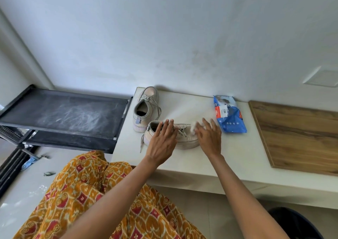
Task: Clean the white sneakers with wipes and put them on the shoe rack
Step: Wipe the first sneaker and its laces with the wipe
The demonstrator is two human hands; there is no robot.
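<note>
Head view: near sneaker (184, 138) under left hand (161, 143) (fingers straight).

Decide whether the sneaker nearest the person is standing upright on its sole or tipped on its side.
Upright. The near sneaker rests sole-down on the white counter, laces facing up, the left hand steadying its collar.

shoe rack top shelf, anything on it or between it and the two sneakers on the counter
Nothing visible does. The shoe rack top shelf holds no objects, only pale dusty smears, and it butts against the counter edge just left of the far sneaker. The near sneaker lies under both hands.
</note>
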